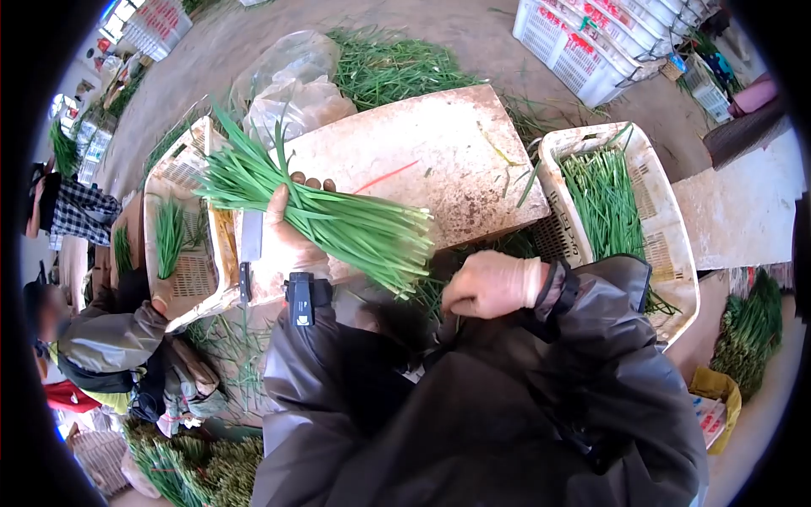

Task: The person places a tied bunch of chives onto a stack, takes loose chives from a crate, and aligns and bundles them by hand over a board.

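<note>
My left hand (290,232) is wrapped round a thick bunch of green garlic chives (346,224), lifted over the near side of a stained board (405,135). The leaves point to the upper left, and the pale cut ends to the right. Apart from the bunch, my right hand (494,285) is closed in front of my body, to the right of the cut ends; whatever its fingers hold is hidden. Left of my left wrist lies a knife (251,241) with a dark handle. A thin red strip (385,177) rests on the board.
A white crate (688,245) of chives stands to the right, another crate (154,190) to the left. Behind the board are a clear plastic bag (296,106) and a chive heap (393,68). A co-worker (110,338) sits at the left. Stacked crates (562,55) stand farther back.
</note>
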Motion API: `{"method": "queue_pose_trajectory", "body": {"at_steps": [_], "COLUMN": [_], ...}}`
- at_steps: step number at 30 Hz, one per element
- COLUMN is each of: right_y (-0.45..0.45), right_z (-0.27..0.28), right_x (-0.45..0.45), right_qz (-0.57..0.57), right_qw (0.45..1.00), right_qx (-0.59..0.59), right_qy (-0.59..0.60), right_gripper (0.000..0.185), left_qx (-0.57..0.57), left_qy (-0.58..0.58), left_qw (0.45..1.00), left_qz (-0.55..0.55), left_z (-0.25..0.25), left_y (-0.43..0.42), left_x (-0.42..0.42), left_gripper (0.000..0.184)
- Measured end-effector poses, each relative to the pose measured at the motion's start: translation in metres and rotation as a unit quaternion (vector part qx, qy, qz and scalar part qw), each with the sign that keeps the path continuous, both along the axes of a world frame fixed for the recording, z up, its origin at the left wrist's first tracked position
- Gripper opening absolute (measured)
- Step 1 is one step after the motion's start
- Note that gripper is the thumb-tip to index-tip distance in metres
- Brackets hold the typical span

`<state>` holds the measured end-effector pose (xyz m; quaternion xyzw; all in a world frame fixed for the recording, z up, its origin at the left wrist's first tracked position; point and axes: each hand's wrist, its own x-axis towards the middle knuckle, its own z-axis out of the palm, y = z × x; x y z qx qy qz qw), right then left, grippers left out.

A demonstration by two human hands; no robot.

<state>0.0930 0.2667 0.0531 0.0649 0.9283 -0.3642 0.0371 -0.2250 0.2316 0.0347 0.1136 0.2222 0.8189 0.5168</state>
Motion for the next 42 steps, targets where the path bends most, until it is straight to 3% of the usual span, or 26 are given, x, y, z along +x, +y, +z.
{"method": "queue_pose_trajectory", "body": {"at_steps": [2,4,9,13,16,18,20,21,24,26,28,31,34,37,40,42], "right_y": [0.004,0.001,-0.001,0.008,0.018,0.026,0.039,0.043,0.038,0.029,0.022,0.001,-0.013,-0.004,0.004,0.01], "right_z": [0.012,0.014,0.006,-0.012,-0.007,0.001,-0.006,-0.017,-0.011,0.015,0.015,0.02,0.005,0.002,0.0,0.0], "right_x": [-0.006,-0.015,-0.029,-0.03,-0.02,-0.015,0.001,0.012,0.005,-0.003,-0.014,-0.027,-0.034,-0.031,-0.021,-0.017], "right_qz": [-0.131,-0.227,-0.137,-0.153,-0.29,-0.388,-0.357,-0.323,-0.373,-0.33,-0.212,-0.096,-0.097,-0.047,-0.168,-0.202], "right_qw": [0.978,0.928,0.918,0.921,0.881,0.86,0.878,0.906,0.909,0.925,0.928,0.928,0.912,0.924,0.896,0.897], "right_qx": [-0.039,0.009,0.31,0.293,0.271,0.266,0.319,0.273,0.186,0.133,0.104,0.221,0.348,0.342,0.378,0.339], "right_qy": [0.159,0.296,0.206,0.207,0.256,0.2,0.008,-0.016,-0.023,0.13,0.288,0.285,0.195,0.166,0.162,0.197], "right_gripper": [0.013,0.011,0.022,0.013,0.011,0.009,0.012,0.019,0.019,0.02,0.022,0.038,0.022,0.014,0.013,0.013], "left_qx": [0.021,0.023,0.005,-0.047,-0.065,-0.078,-0.097,-0.108,-0.12,-0.126,-0.144,-0.147,-0.164,-0.17,-0.154,-0.161], "left_qy": [0.001,-0.008,0.001,-0.034,-0.049,-0.043,-0.03,-0.021,-0.006,0.003,0.019,0.029,0.026,0.032,0.031,0.039], "left_qw": [0.999,0.999,0.999,0.997,0.996,0.996,0.995,0.994,0.993,0.991,0.988,0.987,0.984,0.983,0.987,0.985], "left_qz": [-0.025,-0.043,-0.047,-0.051,-0.031,-0.01,0.007,0.014,0.018,0.034,0.057,0.062,0.07,0.065,0.037,0.039], "left_z": [0.001,-0.001,0.001,-0.007,-0.01,-0.011,-0.009,-0.006,-0.003,-0.007,-0.01,-0.008,-0.014,-0.02,-0.028,-0.032], "left_y": [0.0,-0.001,0.002,0.006,0.008,0.006,0.005,0.004,0.003,0.005,0.01,0.011,0.015,0.016,0.016,0.017], "left_x": [-0.001,-0.002,0.011,0.011,0.008,0.005,0.004,0.005,0.005,0.004,0.003,0.01,0.013,0.013,0.007,0.005], "left_gripper": [0.023,0.022,0.026,0.023,0.021,0.021,0.021,0.021,0.021,0.02,0.018,0.017,0.017,0.016,0.016,0.016]}}
